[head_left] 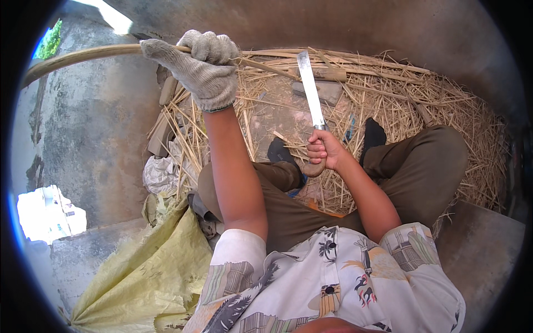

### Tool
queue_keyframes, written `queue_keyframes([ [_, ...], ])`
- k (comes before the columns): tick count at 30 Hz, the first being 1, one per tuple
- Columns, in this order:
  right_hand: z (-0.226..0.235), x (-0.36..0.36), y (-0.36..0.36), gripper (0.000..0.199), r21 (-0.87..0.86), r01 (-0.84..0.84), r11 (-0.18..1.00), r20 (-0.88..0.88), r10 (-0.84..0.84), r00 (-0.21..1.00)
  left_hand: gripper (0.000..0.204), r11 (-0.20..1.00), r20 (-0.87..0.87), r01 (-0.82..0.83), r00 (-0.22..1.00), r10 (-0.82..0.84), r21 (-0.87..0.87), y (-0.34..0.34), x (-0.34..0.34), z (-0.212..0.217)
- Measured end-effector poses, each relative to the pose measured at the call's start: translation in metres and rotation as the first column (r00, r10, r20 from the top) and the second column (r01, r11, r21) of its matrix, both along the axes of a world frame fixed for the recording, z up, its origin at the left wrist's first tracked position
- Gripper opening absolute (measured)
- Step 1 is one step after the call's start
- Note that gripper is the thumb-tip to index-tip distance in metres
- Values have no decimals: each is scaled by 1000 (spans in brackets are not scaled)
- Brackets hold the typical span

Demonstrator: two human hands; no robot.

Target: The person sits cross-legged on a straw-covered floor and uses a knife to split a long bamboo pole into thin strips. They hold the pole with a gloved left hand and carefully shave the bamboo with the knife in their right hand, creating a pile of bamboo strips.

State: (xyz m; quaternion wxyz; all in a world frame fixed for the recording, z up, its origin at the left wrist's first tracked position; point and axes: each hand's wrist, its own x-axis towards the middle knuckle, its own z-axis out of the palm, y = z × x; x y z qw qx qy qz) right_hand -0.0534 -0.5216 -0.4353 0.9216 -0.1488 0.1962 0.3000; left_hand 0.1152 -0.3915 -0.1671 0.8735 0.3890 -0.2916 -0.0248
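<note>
My left hand, in a knitted grey-white work glove, is closed round a long bamboo strip. The strip runs out to the far left edge of the view, and its other end shows just right of the glove. My bare right hand grips the wooden handle of a long straight-bladed knife. Its blade points up and away from me, apart from the strip. Beyond the blade a short wooden block lies on the floor, with a grey brick-like stone in front of it.
Bamboo shavings and splinters cover much of the floor along the brown wall. A yellow woven sack lies at my left. My crossed legs and dark-socked feet are close to the knife. A weathered wall rises at the left.
</note>
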Motion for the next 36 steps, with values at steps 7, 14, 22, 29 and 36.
queue_keyframes([
  [7,-4,-3,3,33,-148,-22,989,45,29,999,80,998,-32,-45,998,47,50,3,1,0],
  [14,0,-2,4,33,-133,-12,991,42,18,999,81,999,-57,-46,997,47,26,-1,-2,3],
  [22,1,-3,5,33,-133,-12,991,39,18,999,81,999,-36,-40,999,40,12,2,3,1],
  [29,-10,-3,20,24,-567,214,795,55,-223,973,81,999,-31,2,1000,0,54,4,3,1],
  [36,14,2,20,33,-845,531,-58,521,-310,795,82,993,26,45,999,-48,108,8,9,-1],
])
